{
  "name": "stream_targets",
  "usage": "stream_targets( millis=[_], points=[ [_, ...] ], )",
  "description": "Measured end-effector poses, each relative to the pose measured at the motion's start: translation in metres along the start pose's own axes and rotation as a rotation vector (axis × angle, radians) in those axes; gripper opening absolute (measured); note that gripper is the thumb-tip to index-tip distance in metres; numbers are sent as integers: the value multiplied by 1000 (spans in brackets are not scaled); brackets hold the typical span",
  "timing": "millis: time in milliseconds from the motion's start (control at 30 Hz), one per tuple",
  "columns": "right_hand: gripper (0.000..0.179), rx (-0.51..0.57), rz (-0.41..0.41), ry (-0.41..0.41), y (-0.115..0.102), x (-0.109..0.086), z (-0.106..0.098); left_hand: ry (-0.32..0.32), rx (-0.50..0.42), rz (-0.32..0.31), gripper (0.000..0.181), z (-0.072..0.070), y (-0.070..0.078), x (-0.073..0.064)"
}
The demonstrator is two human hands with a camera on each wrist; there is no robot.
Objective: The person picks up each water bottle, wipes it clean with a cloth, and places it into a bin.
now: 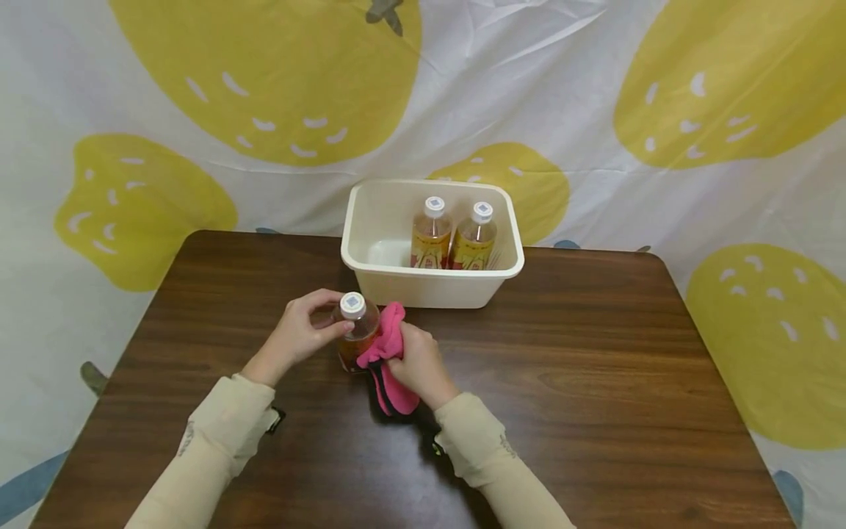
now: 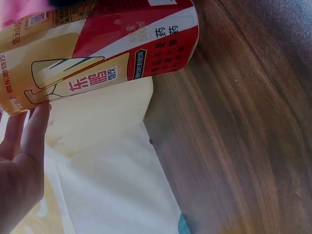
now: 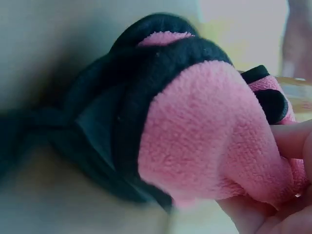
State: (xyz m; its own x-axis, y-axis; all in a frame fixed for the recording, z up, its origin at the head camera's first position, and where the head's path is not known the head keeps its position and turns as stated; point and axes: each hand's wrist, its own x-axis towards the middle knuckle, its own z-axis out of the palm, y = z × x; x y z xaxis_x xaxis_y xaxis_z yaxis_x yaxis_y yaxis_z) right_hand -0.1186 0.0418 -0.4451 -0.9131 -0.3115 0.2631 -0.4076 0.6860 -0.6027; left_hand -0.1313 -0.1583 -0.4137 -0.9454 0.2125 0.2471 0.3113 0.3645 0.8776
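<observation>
A plastic drink bottle point(image 1: 350, 353) with a white cap stands on the table, in front of a cream bin. My left hand point(image 1: 300, 330) holds it near the top, thumb and fingers on either side just below the cap. In the left wrist view its label point(image 2: 97, 63) shows red and yellow, with the left fingers point(image 2: 34, 134) at one end. A pink cloth with black edging point(image 1: 390, 349) is bunched in my right hand point(image 1: 423, 367) and lies against the bottle's right side. Close up in the right wrist view, the cloth point(image 3: 204, 131) looks fluffy and folded.
The cream bin point(image 1: 423, 288) stands at the table's back edge, holding two similar capped bottles point(image 1: 431, 239) upright in its middle and right part. Behind the brown wooden table point(image 1: 581, 367) hangs a white curtain point(image 1: 291, 198) with yellow fruit prints.
</observation>
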Motion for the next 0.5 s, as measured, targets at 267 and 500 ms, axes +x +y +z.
stream_targets(
  millis=[267, 500],
  points=[
    [22, -21, 89, -40, 19, -7, 25, 0, -21, -36, 32, 2, 4, -3],
    [23, -2, 43, -12, 20, -6, 23, 81, 126, -38, 35, 9, 9, -4]
  ],
)
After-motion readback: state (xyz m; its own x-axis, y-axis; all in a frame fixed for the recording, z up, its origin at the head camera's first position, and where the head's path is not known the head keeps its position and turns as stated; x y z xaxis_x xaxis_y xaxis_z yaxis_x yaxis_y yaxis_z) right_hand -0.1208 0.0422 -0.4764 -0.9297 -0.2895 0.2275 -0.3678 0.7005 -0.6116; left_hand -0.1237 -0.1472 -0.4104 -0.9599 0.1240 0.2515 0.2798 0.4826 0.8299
